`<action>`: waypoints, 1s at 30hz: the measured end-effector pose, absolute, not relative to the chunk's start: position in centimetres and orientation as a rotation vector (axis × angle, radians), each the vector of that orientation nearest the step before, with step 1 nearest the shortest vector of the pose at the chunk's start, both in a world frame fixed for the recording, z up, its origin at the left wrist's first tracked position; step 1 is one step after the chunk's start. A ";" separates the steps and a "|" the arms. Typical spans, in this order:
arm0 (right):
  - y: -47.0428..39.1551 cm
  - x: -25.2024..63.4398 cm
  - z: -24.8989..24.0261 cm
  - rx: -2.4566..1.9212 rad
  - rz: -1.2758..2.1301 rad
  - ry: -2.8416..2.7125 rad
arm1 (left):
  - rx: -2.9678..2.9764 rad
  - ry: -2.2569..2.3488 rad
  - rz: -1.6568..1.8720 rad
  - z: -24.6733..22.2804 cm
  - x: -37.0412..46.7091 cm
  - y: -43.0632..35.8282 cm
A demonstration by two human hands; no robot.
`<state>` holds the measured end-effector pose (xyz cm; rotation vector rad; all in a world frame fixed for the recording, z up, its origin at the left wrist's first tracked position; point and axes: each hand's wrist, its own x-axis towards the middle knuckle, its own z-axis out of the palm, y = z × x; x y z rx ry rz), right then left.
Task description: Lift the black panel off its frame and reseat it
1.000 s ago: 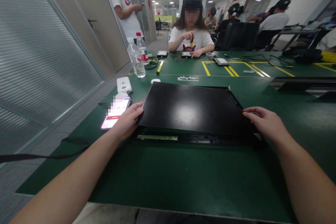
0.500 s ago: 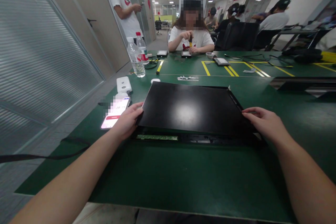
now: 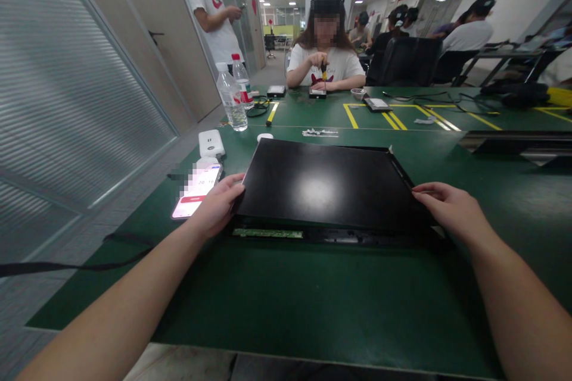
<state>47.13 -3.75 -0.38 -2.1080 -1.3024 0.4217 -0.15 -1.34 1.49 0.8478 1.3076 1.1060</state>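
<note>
A flat black screen panel point(image 3: 313, 181) lies over a black frame point(image 3: 379, 239) on the green table point(image 3: 313, 297). Along the near side of the frame, below the panel's front edge, a thin green circuit board point(image 3: 268, 233) shows. My left hand point(image 3: 218, 205) pinches the panel's left edge between thumb and fingers. At the right edge, my right hand point(image 3: 451, 208) is closed on the panel with thumb and fingertips. Some of the fingers on both hands are hidden.
Left of the panel are a lit phone point(image 3: 196, 190), a white power bank point(image 3: 211, 144) and two water bottles point(image 3: 235, 104). Across the table a person point(image 3: 325, 65) holds a screwdriver over a small drive point(image 3: 317, 94). Dark metal strips point(image 3: 513, 144) lie at the right.
The person across the table has lowered the hand beside the screwdriver and raised their head slightly. My hands and the panel show no clear movement.
</note>
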 end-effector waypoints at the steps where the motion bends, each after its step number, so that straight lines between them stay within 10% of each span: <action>1: -3.7 47.1 -0.4 -2.106 0.418 -1.307 | 0.845 1.310 1.107 1.5 -0.1 -1.4; 30: -3.6 47.9 -1.3 -2.048 0.394 -1.322 | 1.481 1.505 1.053 -1.2 -2.8 -0.7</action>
